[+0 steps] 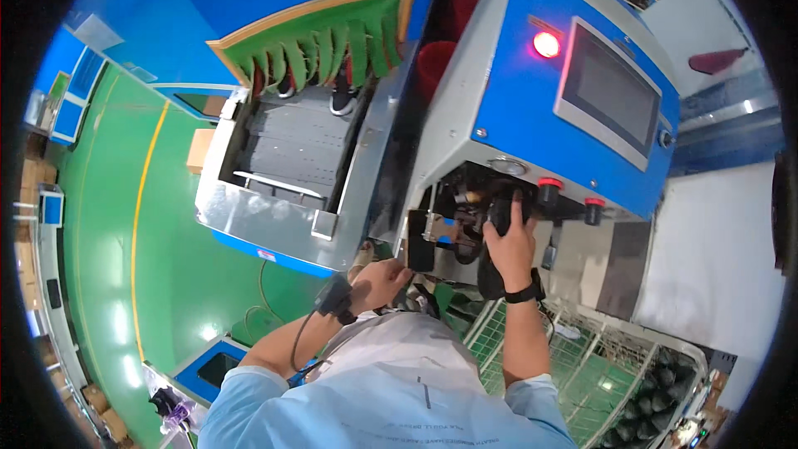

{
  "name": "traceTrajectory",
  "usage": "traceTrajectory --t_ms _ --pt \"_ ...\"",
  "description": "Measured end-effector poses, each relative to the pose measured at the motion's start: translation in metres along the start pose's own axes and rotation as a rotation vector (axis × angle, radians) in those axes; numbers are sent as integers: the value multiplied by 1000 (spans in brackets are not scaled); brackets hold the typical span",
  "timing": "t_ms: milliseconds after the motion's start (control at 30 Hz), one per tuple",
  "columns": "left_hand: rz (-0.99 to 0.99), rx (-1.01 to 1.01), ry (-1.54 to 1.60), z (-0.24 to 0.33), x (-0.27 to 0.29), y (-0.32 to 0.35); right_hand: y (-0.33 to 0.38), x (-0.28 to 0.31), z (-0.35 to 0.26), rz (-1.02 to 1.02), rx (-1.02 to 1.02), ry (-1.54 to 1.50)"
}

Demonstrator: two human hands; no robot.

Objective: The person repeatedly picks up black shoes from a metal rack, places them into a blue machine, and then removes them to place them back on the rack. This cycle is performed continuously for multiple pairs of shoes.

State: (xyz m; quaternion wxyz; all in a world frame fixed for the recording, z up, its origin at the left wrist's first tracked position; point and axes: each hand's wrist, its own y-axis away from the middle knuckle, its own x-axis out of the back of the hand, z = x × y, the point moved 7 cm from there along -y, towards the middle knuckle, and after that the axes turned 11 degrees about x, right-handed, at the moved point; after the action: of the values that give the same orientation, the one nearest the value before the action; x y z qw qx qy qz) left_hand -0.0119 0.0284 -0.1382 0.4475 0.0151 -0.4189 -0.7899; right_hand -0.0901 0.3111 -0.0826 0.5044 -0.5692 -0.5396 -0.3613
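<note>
My right hand (509,241) reaches up into the dark opening of a blue and grey machine (515,108) and grips a black shoe (502,214) held against the parts inside. My left hand (378,281) is lower, near the front edge of the machine by my chest, fingers curled; whether it holds anything is hidden. A black band with a cable sits on my left wrist, and a black watch on my right wrist.
A grey conveyor (291,141) with green strip curtains (320,46) runs to the left, with shoes on it. The machine has a lit red lamp (546,44), a screen (613,91) and red knobs (549,187). A wire rack (615,366) with dark shoes stands lower right. Green floor lies to the left.
</note>
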Motion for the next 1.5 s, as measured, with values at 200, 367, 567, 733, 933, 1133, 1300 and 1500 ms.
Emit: traceTrajectory --t_ms 200,367,567,733,933,1133,1300,1500 --pt "67 -57 3 0 9 -8 29 -7 -10 -15 -107 -20" --pt "34 -98 -26 19 -8 -3 52 -6 -12 115 -51 -82" --pt "-106 -75 22 38 -37 0 91 1 -43 267 -4 -46" --pt "-519 65 623 40 -87 -6 192 10 -60 201 221 -122" --pt "-1035 656 908 -1 -159 0 189 68 -61 -340 -19 -630" --pt "-398 185 148 2 -57 23 149 -56 -16 233 -673 -1430" --pt "-204 -91 65 23 33 64 124 -14 -72 479 -719 -1625" --pt "-342 -104 -53 62 25 90 236 44 -12 458 -694 -1476"
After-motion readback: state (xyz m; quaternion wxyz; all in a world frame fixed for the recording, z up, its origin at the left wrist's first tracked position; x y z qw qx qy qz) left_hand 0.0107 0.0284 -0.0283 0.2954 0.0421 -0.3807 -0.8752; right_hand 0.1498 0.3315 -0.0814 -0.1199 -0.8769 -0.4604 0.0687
